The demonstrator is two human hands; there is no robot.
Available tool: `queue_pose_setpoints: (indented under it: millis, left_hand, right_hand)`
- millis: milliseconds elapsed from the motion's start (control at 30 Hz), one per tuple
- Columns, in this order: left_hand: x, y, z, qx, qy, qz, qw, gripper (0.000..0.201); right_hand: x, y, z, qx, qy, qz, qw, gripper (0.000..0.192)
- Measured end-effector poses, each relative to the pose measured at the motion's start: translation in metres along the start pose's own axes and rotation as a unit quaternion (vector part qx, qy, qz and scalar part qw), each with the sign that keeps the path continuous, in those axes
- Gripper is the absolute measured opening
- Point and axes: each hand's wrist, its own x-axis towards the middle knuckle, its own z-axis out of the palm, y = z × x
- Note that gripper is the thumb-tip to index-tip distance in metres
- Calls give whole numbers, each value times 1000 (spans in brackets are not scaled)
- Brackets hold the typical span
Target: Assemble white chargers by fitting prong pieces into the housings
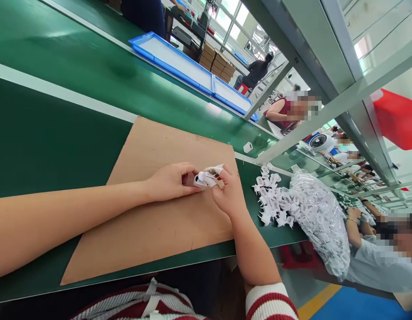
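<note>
Over a sheet of brown cardboard (152,231), both my hands meet at a small white plastic part (200,181). My left hand (171,181) pinches it from the left between thumb and fingers. From the right, my right hand (230,193) closes on the same part, with white covers on its thumb and a fingertip. Those fingers hide much of the part, and whether a second small piece is between them I cannot make out. To the right of my right hand lies a loose heap of similar white plastic parts (271,200).
A clear plastic bag (321,218) full of white parts bulges over the table edge. One white piece (247,147) lies beyond the cardboard. Blue-rimmed trays (179,62) line the far side, near a metal post (279,149). A co-worker (375,258) sits at the right.
</note>
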Motion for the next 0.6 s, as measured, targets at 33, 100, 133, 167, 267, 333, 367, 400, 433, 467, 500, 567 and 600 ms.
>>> queue_pose_setpoints:
  millis: [33, 100, 133, 167, 267, 333, 367, 400, 433, 467, 500, 567, 600]
  left_hand:
    - [0, -1, 0, -8, -4, 1, 1000, 51]
    - [0, -2, 0, -16, -9, 1, 1000, 53]
    - [0, -3, 0, -17, -9, 1, 1000, 52]
    - [0, -3, -1, -17, -8, 1, 1000, 52]
    - [0, -2, -1, -15, -4, 4, 1000, 51]
    - [1, -2, -1, -12, -5, 9, 1000, 50]
    - [1, -1, -1, -11, -5, 12, 1000, 49]
    - [1, -1, -1, -9, -5, 14, 1000, 48]
    - [1, -1, -1, -8, -5, 15, 1000, 47]
    - [1, -1, -1, -7, -4, 15, 1000, 47]
    - [1, -1, -1, -6, -3, 13, 1000, 46]
    - [1, -1, -1, -6, -3, 10, 1000, 47]
    - [1, -1, -1, -5, -2, 8, 1000, 47]
  right_hand:
    - [0, 2, 0, -11, 3, -13, 1000, 30]
    - [0, 5, 0, -34, 5, -34, 999, 27]
    - [1, 7, 0, -47, 1, -42, 998, 26]
    - [1, 7, 0, -60, -4, -46, 997, 25]
    - [2, 7, 2, -85, -15, -49, 995, 22]
    - [1, 5, 2, -87, -20, -53, 995, 24]
    - [1, 5, 2, -89, -21, -58, 994, 25]
    - [1, 4, 2, -92, -21, -64, 993, 25]
    - [0, 3, 3, -98, -20, -71, 992, 25]
    - [-1, 3, 3, -107, -17, -76, 991, 25]
    - [-1, 2, 3, -117, -15, -81, 990, 25]
    - [-1, 0, 4, -142, -13, -82, 986, 26]
    - [0, -1, 4, -154, -15, -78, 985, 26]
